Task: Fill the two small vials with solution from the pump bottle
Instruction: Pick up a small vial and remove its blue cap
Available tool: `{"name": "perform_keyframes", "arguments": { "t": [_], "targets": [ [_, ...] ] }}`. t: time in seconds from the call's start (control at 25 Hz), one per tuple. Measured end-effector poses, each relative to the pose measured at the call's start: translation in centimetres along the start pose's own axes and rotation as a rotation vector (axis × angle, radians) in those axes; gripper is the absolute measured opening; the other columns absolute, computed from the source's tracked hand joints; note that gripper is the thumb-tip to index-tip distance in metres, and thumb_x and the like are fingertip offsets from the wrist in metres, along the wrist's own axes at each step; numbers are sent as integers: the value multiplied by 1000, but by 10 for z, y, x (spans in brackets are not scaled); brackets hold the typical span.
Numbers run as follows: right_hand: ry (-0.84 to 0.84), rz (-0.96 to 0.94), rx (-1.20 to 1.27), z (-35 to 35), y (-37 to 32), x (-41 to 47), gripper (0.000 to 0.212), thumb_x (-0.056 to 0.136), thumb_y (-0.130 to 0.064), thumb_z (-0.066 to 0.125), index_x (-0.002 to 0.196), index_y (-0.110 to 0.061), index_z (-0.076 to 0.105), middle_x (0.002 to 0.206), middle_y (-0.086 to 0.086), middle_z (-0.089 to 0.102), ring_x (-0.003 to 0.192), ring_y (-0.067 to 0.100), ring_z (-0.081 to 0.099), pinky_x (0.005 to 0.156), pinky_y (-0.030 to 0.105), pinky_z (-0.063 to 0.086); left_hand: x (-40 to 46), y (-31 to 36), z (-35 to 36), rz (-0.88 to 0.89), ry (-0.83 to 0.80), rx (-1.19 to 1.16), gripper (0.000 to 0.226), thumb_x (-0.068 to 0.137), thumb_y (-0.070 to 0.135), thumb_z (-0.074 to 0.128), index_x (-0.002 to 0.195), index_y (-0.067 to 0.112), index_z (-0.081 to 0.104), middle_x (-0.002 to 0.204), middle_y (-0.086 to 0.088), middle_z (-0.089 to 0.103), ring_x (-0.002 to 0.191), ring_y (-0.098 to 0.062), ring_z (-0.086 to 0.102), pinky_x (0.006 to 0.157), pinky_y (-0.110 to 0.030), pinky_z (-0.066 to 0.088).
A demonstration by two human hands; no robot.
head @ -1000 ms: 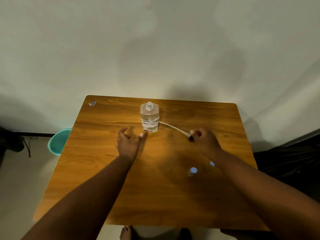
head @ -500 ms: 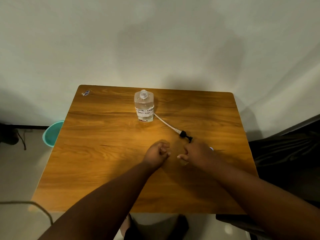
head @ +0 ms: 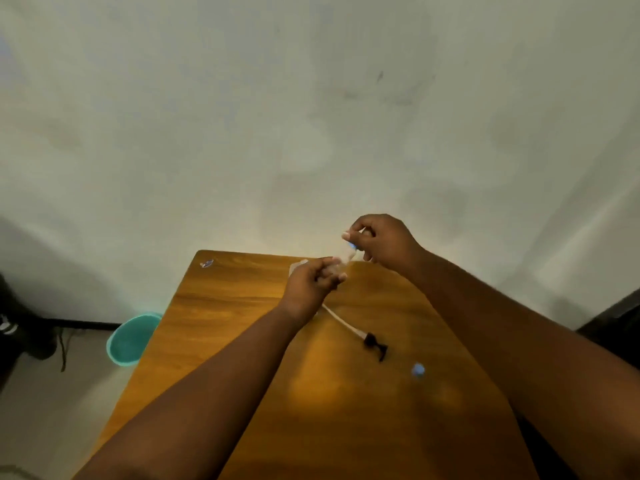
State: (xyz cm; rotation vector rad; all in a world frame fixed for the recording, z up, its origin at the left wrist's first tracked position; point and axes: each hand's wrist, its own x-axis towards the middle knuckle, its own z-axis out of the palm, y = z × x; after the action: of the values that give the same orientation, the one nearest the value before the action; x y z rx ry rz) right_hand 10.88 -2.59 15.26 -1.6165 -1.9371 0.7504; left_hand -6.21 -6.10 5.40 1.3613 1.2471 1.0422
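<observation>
Since half a second ago, both hands are rising off the table and are now meeting in the air above its far edge, with a small vial between them. The left hand is closing its fingers around the vial's lower body, while the right hand is pinching the blue-capped top between thumb and fingertips; this looks like a grip for twisting the cap off, steadying the body so the top can turn. Blur is hiding whether the cap is already loosening. The pump bottle is standing on the far part of the table, mostly hidden behind the left hand. Its pump head with tube is lying flat nearer on the table, out of the bottle. The second vial is waiting just right of the pump head, likely kept within easy reach.
</observation>
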Motion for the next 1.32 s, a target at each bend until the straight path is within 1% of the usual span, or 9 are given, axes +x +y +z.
{"name": "perform_keyframes", "arguments": {
  "t": [0.16, 0.28, 0.52, 0.72, 0.88, 1.04, 1.16, 1.24, 1.32],
  "targets": [
    [162, -129, 53, -65, -114, 6, 36, 83, -52, 72, 82, -16, 68, 69, 2, 69, 53, 19, 66, 51, 27, 49, -5, 110, -39, 218, 212, -97, 30, 87, 16, 77, 116, 20, 70, 83, -9, 65, 76, -18, 63, 83, -33, 58],
    [231, -253, 86, -98, -179, -4, 38, 83, -52, 72, 84, -15, 69, 67, 2, 67, 51, 19, 62, 51, 26, 46, -21, 172, -61, 346, 309, -106, 31, 87, 21, 77, 117, 24, 70, 83, -11, 66, 75, -17, 61, 82, -37, 58],
    [305, -466, 109, -131, -265, -31, 27, 87, -45, 71, 85, -19, 73, 67, -4, 65, 54, 14, 55, 55, 26, 47, -56, 247, -100, 521, 492, -105, 25, 86, 31, 78, 110, 27, 73, 92, -8, 74, 79, -23, 67, 76, -36, 56],
    [336, -548, 141, -139, -302, -40, 16, 93, -32, 65, 92, -19, 74, 73, -5, 65, 60, 14, 60, 57, 25, 45, -70, 283, -125, 603, 655, -57, 30, 79, 31, 85, 105, 20, 76, 81, 4, 72, 70, -7, 62, 66, -16, 49],
    [304, -574, 139, -144, -316, -44, 15, 97, -26, 61, 98, -17, 73, 78, -4, 69, 67, 14, 62, 65, 30, 53, -76, 294, -128, 648, 709, -8, 33, 75, 33, 87, 100, 17, 73, 75, 10, 69, 65, -1, 60, 64, -14, 48],
    [215, -594, 85, -151, -320, -47, 16, 99, -18, 56, 104, -18, 72, 84, -3, 68, 72, 14, 62, 66, 24, 52, -85, 296, -115, 618, 620, -14, 38, 78, 39, 84, 100, 20, 60, 81, 7, 69, 65, 5, 62, 63, -11, 47],
    [170, -607, 45, -161, -315, -50, 22, 100, -11, 52, 104, -21, 71, 94, 0, 67, 76, 14, 61, 68, 24, 52, -89, 298, -109, 549, 428, -211, 29, 95, 39, 66, 117, 20, 62, 96, 1, 76, 82, -9, 71, 78, -29, 56],
    [141, -617, 70, -164, -311, -50, 27, 99, -3, 48, 101, -20, 70, 104, 3, 68, 85, 17, 63, 72, 27, 55, -88, 299, -110, 498, 369, -187, 28, 99, 31, 61, 125, 20, 65, 104, 1, 76, 91, -15, 73, 82, -33, 58],
    [113, -618, 118, -166, -307, -50, 30, 98, 1, 45, 100, -18, 68, 108, 4, 69, 95, 21, 65, 79, 31, 55, -86, 300, -108, 466, 311, -154, 24, 99, 27, 61, 120, 20, 69, 107, -1, 76, 96, -18, 74, 86, -35, 59]
  ]
}}
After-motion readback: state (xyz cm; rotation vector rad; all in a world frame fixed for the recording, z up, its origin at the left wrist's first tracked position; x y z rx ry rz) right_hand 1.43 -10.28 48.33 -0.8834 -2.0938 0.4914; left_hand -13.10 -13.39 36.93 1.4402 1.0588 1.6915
